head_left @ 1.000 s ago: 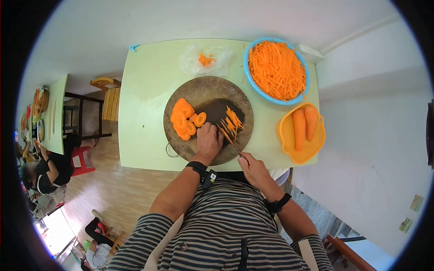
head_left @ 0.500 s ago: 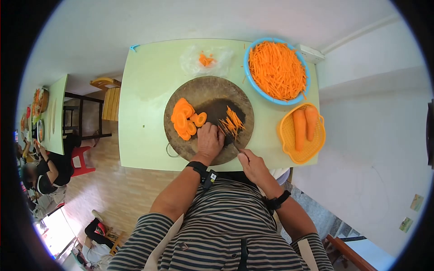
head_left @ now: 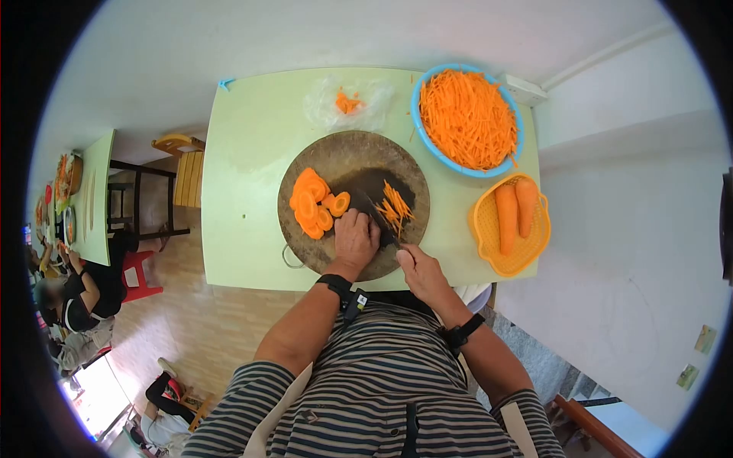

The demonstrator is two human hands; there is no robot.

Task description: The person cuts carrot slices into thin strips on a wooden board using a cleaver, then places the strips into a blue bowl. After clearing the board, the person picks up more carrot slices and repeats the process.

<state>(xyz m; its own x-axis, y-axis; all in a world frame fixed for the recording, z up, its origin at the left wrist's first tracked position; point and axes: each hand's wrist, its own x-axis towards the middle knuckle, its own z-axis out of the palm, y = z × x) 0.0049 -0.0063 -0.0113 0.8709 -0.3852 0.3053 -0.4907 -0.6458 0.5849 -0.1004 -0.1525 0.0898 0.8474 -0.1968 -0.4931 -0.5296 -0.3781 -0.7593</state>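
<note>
On the round wooden chopping board (head_left: 359, 153), my left hand (head_left: 356, 238) rests with its fingers curled down; whatever lies beneath them is hidden. My right hand (head_left: 422, 275) grips the handle of a dark-bladed knife (head_left: 368, 206), whose blade stands right beside my left fingertips. Overlapping carrot slices (head_left: 308, 200) lie at the board's left, just beyond my left hand. To the right of the blade is a small heap of carrot shreds (head_left: 395, 206).
A blue basin (head_left: 417, 126) heaped with carrot shreds stands at the back right of the green table (head_left: 244, 153). Nearer is a yellow basket (head_left: 489, 256) with two whole carrots (head_left: 506, 221). Behind the board lies a clear plastic bag (head_left: 374, 107) with carrot bits. Other people sit at left.
The knife blade has tilted and shows more of its face, reaching farther across the board. My right hand has shifted slightly left and up; my left hand stays in nearly the same place.
</note>
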